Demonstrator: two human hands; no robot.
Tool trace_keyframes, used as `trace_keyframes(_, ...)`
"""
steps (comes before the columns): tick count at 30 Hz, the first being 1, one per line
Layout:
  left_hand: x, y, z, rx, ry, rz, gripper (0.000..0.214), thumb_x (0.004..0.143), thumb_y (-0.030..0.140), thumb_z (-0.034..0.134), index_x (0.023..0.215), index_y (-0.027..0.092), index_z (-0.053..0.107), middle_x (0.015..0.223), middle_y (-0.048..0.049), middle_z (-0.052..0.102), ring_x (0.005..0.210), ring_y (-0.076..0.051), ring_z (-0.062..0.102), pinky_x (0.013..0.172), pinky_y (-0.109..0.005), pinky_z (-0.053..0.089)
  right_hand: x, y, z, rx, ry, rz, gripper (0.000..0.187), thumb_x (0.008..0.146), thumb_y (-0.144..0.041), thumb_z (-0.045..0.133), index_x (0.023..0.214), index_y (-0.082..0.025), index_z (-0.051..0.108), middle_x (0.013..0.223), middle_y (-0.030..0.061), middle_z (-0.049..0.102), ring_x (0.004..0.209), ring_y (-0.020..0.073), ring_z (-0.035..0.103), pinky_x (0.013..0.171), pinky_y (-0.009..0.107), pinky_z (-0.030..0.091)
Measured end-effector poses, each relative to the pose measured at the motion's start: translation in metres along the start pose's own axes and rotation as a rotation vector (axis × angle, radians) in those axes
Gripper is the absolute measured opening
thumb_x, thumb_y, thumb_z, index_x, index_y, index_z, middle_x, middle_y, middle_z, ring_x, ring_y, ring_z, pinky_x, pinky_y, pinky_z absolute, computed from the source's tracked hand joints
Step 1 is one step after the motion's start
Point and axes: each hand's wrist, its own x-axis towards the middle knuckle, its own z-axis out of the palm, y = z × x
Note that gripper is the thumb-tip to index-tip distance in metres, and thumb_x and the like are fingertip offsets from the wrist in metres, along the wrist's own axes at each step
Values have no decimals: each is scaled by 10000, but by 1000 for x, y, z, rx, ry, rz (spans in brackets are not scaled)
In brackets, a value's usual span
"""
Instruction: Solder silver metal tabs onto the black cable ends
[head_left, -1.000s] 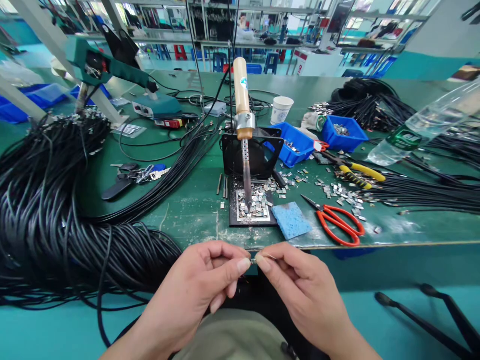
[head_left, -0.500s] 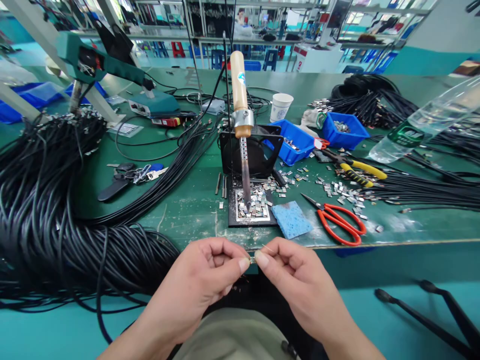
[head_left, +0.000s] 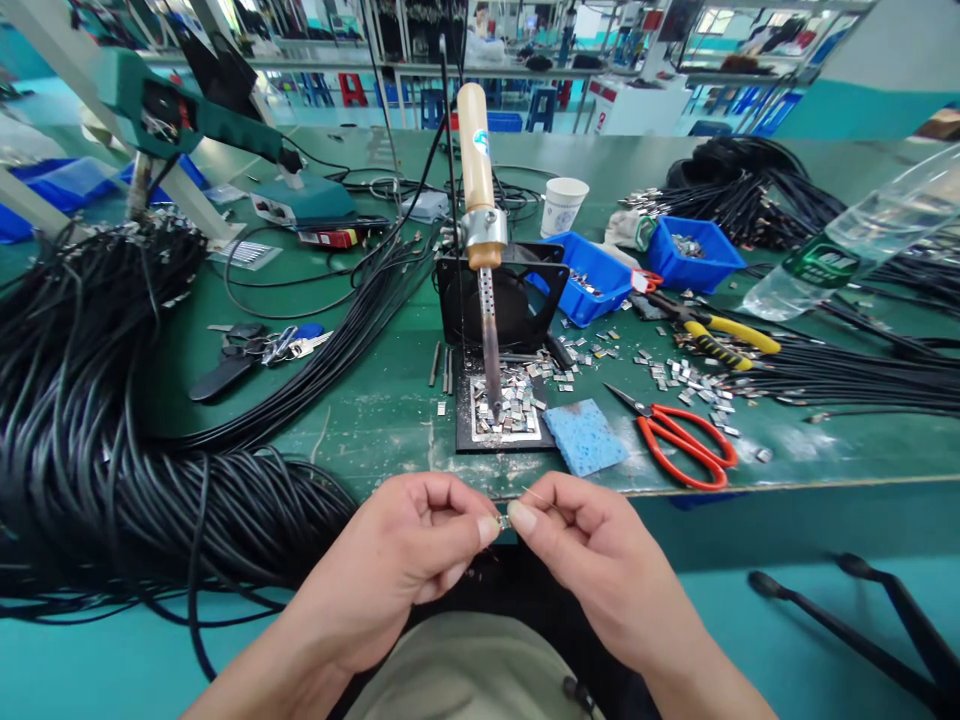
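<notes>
My left hand (head_left: 431,540) and my right hand (head_left: 581,545) meet at the table's front edge, thumbs and forefingers pinched toward each other. Between the fingertips shows a tiny metal connector (head_left: 504,521), gripped by the left hand and touched by the right. A thin pale wire (head_left: 534,494) sticks up from the right fingers; most of it is hidden. Just beyond the hands, a wooden-handled soldering iron (head_left: 480,190) is clamped tip down over a framed black plate (head_left: 469,440) heaped with small metal connectors (head_left: 510,402). A blue sponge (head_left: 586,438) lies beside the plate.
Red-handled scissors (head_left: 686,445) and yellow-handled pliers (head_left: 724,335) lie to the right, near loose connectors. Behind stand a black fan (head_left: 536,300), blue bins (head_left: 694,255), a paper cup (head_left: 562,207) and a bottle (head_left: 840,250). Black cables (head_left: 247,510) fill the left; keys (head_left: 277,345) lie beside them.
The camera view has shifted slightly. Both hands hold nearly the same pinch at the connector, with little visible movement.
</notes>
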Motion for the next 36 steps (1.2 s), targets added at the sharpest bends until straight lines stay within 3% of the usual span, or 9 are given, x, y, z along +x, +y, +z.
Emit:
trace_keyframes(4, 1, 0, -1, -14, -16, -3, 251, 771, 342, 868, 753, 141, 719, 525, 72, 487, 449, -45, 304, 408, -188, 145, 0, 0, 1, -28, 6, -2, 330, 980, -480, 675, 817, -194, 659, 663, -55, 444, 625, 118, 334, 556, 252, 300)
trace_keyframes(6, 1, 0, -1, -14, -5, -3, 254, 782, 354, 865, 761, 141, 728, 518, 66, 499, 450, -48, 315, 403, -182, 153, -3, -1, 0, -134, 76, -48, 277, 997, -455, 654, 883, -206, 695, 656, -53, 476, 595, 117, 360, 537, 254, 314)
trace_keyframes(9, 0, 2, -1, -9, -1, 9, 252, 794, 362, 866, 785, 140, 747, 509, 61, 509, 450, -50, 324, 399, -173, 171, -8, -4, -2, -376, 177, -301, 111, 1011, -307, 653, 988, -231, 731, 682, -45, 581, 569, 111, 454, 543, 248, 372)
trace_keyframes(11, 0, 2, -1, -12, -8, 16, 249, 798, 362, 869, 802, 138, 760, 513, 60, 514, 452, -50, 329, 400, -168, 186, -9, -6, -4, -498, 146, -505, 105, 1007, -194, 644, 1029, -226, 741, 738, -29, 642, 613, 110, 534, 582, 237, 418)
trace_keyframes(13, -1, 1, -1, -16, -18, 23, 248, 802, 362, 872, 815, 137, 768, 526, 57, 521, 459, -50, 342, 403, -164, 202, -9, -7, -6, -572, 94, -614, 144, 1009, -139, 624, 1054, -200, 747, 757, -15, 651, 642, 114, 565, 596, 233, 433)
trace_keyframes(25, -4, 0, -1, -12, -58, 40, 263, 819, 368, 873, 840, 127, 771, 554, 50, 532, 484, -57, 365, 425, -169, 231, -9, -11, -16, -855, -45, -607, 185, 1055, -156, 545, 1133, -225, 698, 804, -6, 678, 721, 155, 626, 672, 289, 427)
trace_keyframes(30, -4, -1, -1, -7, -61, 45, 274, 830, 382, 863, 847, 127, 764, 556, 50, 537, 481, -57, 361, 429, -174, 234, -9, -7, -22, -1032, -51, -716, 218, 1047, -122, 515, 1173, -220, 664, 872, 10, 699, 732, 163, 614, 689, 312, 401)
trace_keyframes(36, -3, -2, -1, -12, -54, 51, 291, 837, 395, 855, 857, 121, 760, 545, 59, 517, 473, -57, 345, 429, -178, 231, -7, -9, -27, -1179, -84, -890, 278, 1037, -94, 474, 1255, -164, 633, 782, 11, 613, 692, 177, 537, 654, 324, 351)
